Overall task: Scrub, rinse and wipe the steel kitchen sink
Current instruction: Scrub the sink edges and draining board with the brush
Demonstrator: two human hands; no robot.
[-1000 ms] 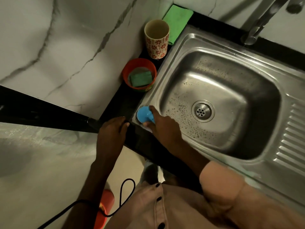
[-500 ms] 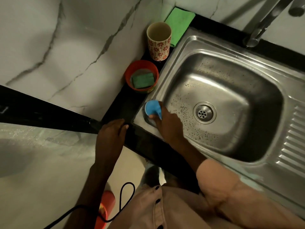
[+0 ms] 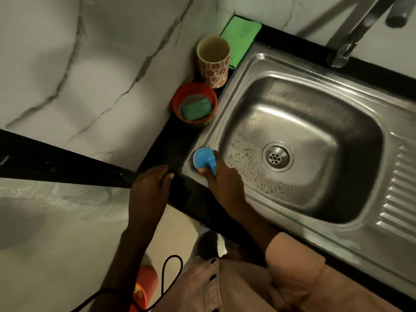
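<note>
While the right hand (image 3: pixel 225 179) gripped a blue scrubber (image 3: pixel 204 159) on the near-left rim of the steel sink (image 3: pixel 258 64) and the left hand (image 3: pixel 149 188) rested loosely curled on the bench (image 3: pixel 180 143) edge, scrubbing seemed underway, with the speckled basin unrinsed and unwiped.

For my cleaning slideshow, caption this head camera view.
Right hand scrubs steel sink rim corner with blue scrubber; left hand rests on counter edge.

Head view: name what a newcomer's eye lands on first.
The steel sink fills the right side, its basin spotted around the drain. At its near-left corner the right hand holds a blue scrubber on the rim. Left of the sink stand a red bowl and a flowered cup.
</note>
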